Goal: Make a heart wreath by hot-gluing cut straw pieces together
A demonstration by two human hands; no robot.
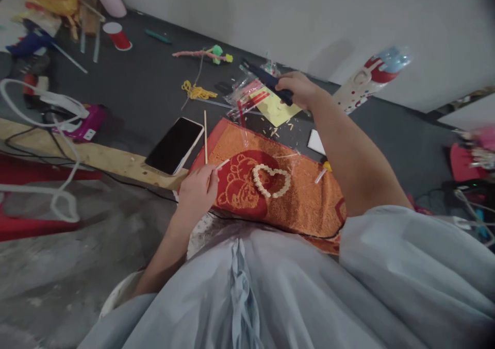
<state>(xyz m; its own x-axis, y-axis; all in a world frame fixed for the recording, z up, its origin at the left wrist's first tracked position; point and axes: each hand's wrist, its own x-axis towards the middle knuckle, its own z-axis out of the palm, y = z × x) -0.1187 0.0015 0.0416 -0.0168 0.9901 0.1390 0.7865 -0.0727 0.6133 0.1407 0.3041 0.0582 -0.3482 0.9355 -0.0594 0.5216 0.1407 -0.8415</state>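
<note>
My left hand (199,190) rests at the left edge of an orange and red towel (309,199), its fingers closed on a short pale stick (222,164). Beside these fingers lies a thin wooden stick (205,135). A heart-shaped ring of small pale pieces (256,176) lies on the towel, to the right of my left hand. At the back of the table, my right hand (299,88) grips a long dark blue tool (266,77), whose exact kind I cannot make out. Under and beside it are clear plastic packets (242,94) and a yellow paper (276,106).
A phone (176,145) lies left of the towel. Small cut bits (274,131) are scattered behind it. Yellow yarn (197,91), a red spool (118,37), a blue glue gun (31,44) and a cable (73,155) are to the left. A spotted bottle (356,88) stands at right.
</note>
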